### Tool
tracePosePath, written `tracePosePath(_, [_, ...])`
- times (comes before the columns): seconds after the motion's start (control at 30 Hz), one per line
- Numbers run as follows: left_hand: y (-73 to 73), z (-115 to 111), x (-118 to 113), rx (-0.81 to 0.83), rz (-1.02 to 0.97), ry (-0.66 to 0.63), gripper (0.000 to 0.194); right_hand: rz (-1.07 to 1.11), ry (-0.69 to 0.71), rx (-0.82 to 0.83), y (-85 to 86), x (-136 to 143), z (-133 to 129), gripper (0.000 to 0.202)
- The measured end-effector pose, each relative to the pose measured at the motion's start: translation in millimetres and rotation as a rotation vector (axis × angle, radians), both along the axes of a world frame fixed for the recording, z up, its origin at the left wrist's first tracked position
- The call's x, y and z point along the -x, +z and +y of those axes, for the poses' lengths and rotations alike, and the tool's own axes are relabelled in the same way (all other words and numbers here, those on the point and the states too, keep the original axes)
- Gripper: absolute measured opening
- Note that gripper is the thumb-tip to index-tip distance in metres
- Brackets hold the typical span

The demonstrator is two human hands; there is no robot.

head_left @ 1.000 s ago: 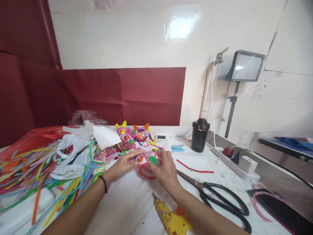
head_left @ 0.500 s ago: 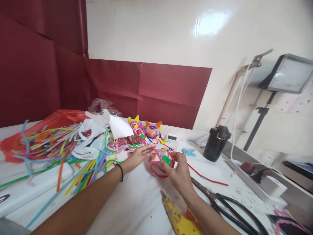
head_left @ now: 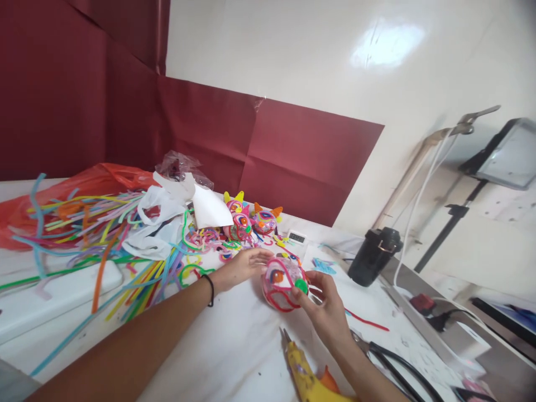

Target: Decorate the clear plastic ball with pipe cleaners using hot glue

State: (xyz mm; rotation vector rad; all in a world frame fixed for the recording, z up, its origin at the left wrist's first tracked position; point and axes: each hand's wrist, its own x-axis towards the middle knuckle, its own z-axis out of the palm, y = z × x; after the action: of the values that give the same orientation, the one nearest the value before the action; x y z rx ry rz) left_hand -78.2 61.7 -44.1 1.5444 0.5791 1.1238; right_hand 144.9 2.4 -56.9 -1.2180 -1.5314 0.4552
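Note:
A round ball (head_left: 281, 286) wrapped in pink and red pipe cleaners, with an orange-centred eye and a green disc, rests on the white table between my hands. My right hand (head_left: 326, 304) grips its right side, thumb near the green disc. At its left, my left hand (head_left: 243, 269) lies with fingers stretched out, the tips at or just behind the ball; whether they touch it I cannot tell. Below the ball lies a yellow glue gun (head_left: 304, 371), nozzle towards it. Black-handled scissors (head_left: 389, 357) lie partly behind my right forearm.
Many loose pipe cleaners (head_left: 146, 285) and a red bag (head_left: 113, 177) lie at the left. Two decorated balls (head_left: 264, 220) stand behind, near a small timer (head_left: 296, 237). A black flask (head_left: 374, 257), a power strip (head_left: 435, 335) and a lamp (head_left: 508, 153) are at the right.
The view has tilted and shifted. The ball has turned slightly, so its orange-centred eye shows more fully. My right hand still grips it, and my left hand stays beside it.

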Motion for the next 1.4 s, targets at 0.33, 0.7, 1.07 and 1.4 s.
tracePosePath(0.33, [9.3,-4,-1,-0.066,0.087,-0.082,0.062,-0.145,0.149,-0.072,-4.9,-22,-22,0.036])
tracePosePath(0.7, [25.8,-17,-1,-0.37,0.382,-0.012,0.055,-0.188,0.196,-0.092,-5.5,-32,-26,0.04])
tracePosePath(1.07, [32.2,-18,10,-0.733,0.618,0.058,0.046,-0.24,0.135,-0.134,14.6,-14,-21,0.042])
tracePosePath(1.4, [34.8,-3,24,-0.695,0.731,0.04,0.044,-0.196,0.021,-0.201,18.5,13,-23,0.055])
